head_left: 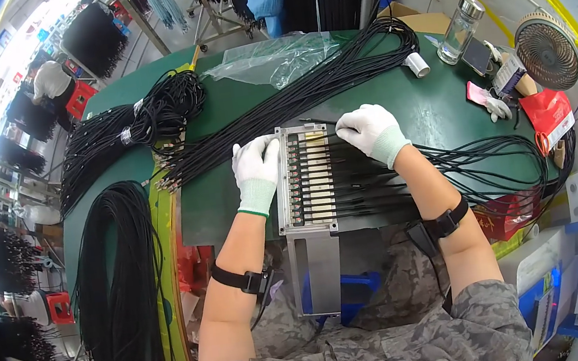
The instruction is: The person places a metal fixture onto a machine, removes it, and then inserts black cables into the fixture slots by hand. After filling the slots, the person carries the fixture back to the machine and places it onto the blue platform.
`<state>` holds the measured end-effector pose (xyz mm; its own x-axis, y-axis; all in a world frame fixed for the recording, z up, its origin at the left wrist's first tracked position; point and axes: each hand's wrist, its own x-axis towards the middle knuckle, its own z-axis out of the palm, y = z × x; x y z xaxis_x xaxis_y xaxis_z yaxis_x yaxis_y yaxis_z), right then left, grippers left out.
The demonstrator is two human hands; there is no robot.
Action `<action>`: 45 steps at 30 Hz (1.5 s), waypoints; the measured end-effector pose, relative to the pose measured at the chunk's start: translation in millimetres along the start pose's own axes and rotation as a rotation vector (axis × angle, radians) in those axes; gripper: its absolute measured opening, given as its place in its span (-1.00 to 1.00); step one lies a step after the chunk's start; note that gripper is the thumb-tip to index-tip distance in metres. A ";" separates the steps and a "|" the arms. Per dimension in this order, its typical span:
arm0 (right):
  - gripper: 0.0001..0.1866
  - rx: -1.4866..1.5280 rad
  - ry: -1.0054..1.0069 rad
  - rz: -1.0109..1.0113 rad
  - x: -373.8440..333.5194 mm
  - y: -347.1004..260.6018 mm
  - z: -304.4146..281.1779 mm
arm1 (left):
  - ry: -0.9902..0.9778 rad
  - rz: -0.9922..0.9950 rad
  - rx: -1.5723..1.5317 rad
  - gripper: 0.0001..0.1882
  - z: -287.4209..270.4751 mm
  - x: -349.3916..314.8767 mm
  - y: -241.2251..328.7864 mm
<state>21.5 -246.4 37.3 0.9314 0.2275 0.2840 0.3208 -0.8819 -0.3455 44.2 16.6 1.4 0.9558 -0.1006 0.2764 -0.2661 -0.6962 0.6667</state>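
A metal fixture [314, 230] lies at the table's front edge, with a row of slots holding cable ends with small metal connectors. My left hand [256, 170], in a white glove, rests against its upper left corner, thumb and fingers apart. Above the fixture's far right corner, my gloved right hand [372, 131] pinches a black cable [318, 120] whose tip points left over the fixture's far edge. Several black cables [371, 191] run right from the slots, under my right forearm, and loop at the table's right side. The fingertips of my right hand are partly hidden.
Black cable bundles lie at the far left [129, 128], across the middle [257, 108] and over the left edge [115, 276]. Clear plastic film [280, 61], a glass bottle [460, 30], a white roll [417, 65], a fan [546, 52] and a red bag [547, 116] stand around the green table [221, 109].
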 end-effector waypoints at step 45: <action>-0.89 0.255 0.083 -0.156 0.6 -12.7 8.6 | 0.235 0.370 0.027 -0.82 -4.0 1.4 15.9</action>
<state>19.5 -231.5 34.2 0.8536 0.3085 0.4196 0.5015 -0.7045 -0.5022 40.8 8.2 15.2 0.7412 -0.1845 0.6454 -0.5788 -0.6626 0.4754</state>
